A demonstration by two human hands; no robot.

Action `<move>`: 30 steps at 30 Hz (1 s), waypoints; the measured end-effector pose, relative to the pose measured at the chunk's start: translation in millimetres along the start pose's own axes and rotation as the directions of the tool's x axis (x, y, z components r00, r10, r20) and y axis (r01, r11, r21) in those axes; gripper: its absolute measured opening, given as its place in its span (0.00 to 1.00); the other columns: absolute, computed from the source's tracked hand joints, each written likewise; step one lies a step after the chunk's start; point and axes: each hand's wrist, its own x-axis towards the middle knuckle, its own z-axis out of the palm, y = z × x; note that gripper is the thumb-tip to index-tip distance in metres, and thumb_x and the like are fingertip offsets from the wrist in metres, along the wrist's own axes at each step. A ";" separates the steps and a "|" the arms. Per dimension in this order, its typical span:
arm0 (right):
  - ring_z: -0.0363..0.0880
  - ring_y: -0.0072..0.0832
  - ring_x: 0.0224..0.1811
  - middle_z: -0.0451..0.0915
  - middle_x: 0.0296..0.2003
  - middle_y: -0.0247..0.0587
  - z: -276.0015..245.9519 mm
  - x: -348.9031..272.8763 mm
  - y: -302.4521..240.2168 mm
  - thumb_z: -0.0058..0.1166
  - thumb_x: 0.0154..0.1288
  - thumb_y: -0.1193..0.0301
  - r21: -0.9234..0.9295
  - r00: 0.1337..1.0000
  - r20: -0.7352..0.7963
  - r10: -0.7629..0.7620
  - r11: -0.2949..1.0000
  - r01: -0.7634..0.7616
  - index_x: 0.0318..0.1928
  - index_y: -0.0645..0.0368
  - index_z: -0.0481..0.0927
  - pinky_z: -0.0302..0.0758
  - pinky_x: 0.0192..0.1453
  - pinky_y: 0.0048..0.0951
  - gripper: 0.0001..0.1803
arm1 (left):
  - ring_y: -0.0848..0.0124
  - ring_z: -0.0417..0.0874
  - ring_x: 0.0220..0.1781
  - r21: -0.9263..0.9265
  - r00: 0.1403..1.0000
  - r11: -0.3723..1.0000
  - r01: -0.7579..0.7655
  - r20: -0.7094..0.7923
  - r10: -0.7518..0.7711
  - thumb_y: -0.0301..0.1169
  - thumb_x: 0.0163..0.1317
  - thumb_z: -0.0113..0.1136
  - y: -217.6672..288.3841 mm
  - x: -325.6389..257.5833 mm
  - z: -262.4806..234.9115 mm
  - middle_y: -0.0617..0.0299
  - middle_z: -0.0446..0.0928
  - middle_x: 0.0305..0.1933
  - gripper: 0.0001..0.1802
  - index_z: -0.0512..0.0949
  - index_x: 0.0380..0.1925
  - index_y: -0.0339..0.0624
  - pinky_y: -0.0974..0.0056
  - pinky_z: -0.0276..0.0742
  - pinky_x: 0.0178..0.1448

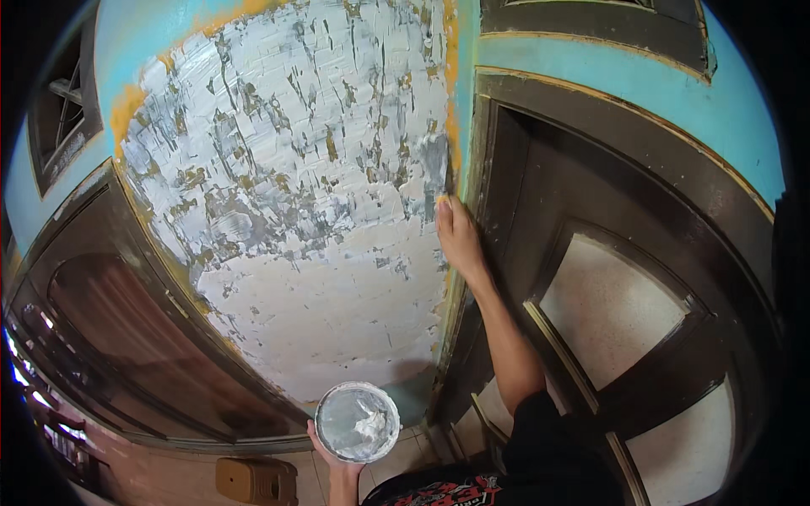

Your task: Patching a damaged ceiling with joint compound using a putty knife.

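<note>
In my left hand (332,453), low in the view, is a round tub (337,434) with a whitish, smeared rim. A lump of white putty (369,424) lies to the right inside it. My right hand (458,236) is raised at the right edge of the patched wall (329,295), its fingers closed round a putty knife. The broad grey blade of the putty knife (435,160) points upward and appears to lie against the wall. White putty covers the wall patch, streaky with grey and brown gaps above and smoother below.
A dark door frame (506,169) stands close beside my right hand, with a panelled door (624,219) in it. Another dark door (126,312) is at the left. A brown plastic stool (256,481) stands on the tiled floor (312,476). Turquoise paint and an orange-yellow border surround the patch.
</note>
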 end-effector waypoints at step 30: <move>0.76 0.46 0.34 0.75 0.30 0.50 -13.0 -25.6 -4.9 0.35 0.72 0.62 -0.003 0.960 0.190 0.204 0.978 -0.207 0.44 0.64 0.68 0.71 0.38 0.37 0.17 | 0.50 0.68 0.58 0.024 1.000 1.000 -0.017 0.002 0.017 0.67 0.53 0.43 2.5 -5.5 6.3 0.52 0.65 0.62 0.43 0.66 0.59 0.48 0.42 0.67 0.59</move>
